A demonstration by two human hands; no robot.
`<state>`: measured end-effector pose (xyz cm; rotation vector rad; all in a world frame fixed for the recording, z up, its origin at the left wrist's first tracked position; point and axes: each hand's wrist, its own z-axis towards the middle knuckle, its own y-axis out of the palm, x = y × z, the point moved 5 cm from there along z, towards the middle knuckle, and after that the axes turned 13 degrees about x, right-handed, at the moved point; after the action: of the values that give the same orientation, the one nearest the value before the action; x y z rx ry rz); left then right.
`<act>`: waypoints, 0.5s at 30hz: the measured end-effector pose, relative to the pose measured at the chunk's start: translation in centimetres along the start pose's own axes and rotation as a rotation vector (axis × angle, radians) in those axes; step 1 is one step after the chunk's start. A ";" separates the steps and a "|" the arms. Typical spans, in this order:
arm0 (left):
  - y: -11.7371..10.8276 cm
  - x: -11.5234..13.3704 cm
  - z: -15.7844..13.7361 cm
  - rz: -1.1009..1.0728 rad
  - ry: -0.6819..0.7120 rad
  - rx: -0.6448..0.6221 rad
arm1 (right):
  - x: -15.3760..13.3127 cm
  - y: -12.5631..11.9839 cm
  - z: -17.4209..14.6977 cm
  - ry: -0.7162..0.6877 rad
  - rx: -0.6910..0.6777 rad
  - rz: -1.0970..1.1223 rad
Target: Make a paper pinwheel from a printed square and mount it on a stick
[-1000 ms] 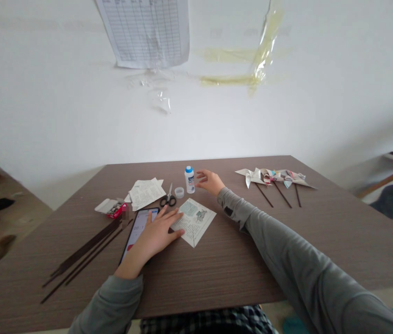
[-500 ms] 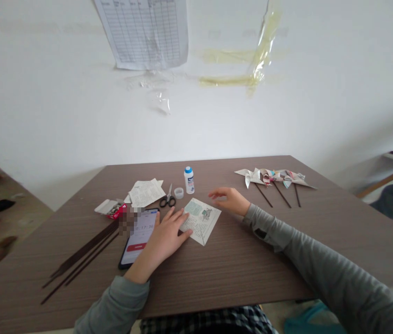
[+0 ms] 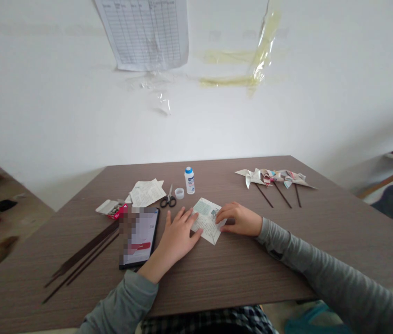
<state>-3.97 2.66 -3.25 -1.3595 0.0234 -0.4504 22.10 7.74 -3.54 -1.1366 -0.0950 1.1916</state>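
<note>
A square of printed paper (image 3: 207,217), turned cornerwise with a crease near its front corner, lies on the table before me. My left hand (image 3: 179,234) is open, its spread fingertips resting on the paper's left edge. At the right corner, my right hand (image 3: 240,219) curls its fingers and thumb around the paper. Part of that corner is hidden beneath the fingers. Behind the paper are a small white bottle with a blue cap (image 3: 190,181), a clear plastic cap (image 3: 179,193) and black-handled scissors (image 3: 168,198). A phone (image 3: 141,236) lies beside my left forearm.
Several thin dark sticks (image 3: 85,248) lie at the left, near a small open box (image 3: 112,208). More printed paper sheets (image 3: 147,192) are stacked behind. Paper pinwheels on sticks (image 3: 276,177) lie at the back right of the brown table (image 3: 321,232), which meets the wall.
My right hand has come down and closed at the paper's right corner. The paper has shifted slightly right, and my left hand has moved right with it.
</note>
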 end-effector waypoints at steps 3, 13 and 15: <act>0.2 0.0 -0.1 0.024 0.005 0.009 | -0.3 0.3 -0.1 0.013 -0.034 -0.091; 0.1 0.4 -0.3 0.016 -0.020 0.039 | -1.4 1.0 -0.2 0.041 -0.035 -0.184; 0.2 0.5 -0.2 0.008 -0.006 0.031 | -1.4 1.1 -0.2 0.047 -0.033 -0.187</act>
<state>-3.54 2.29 -3.34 -1.3293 0.0169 -0.4387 20.85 6.44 -3.71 -1.1577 -0.1809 1.0002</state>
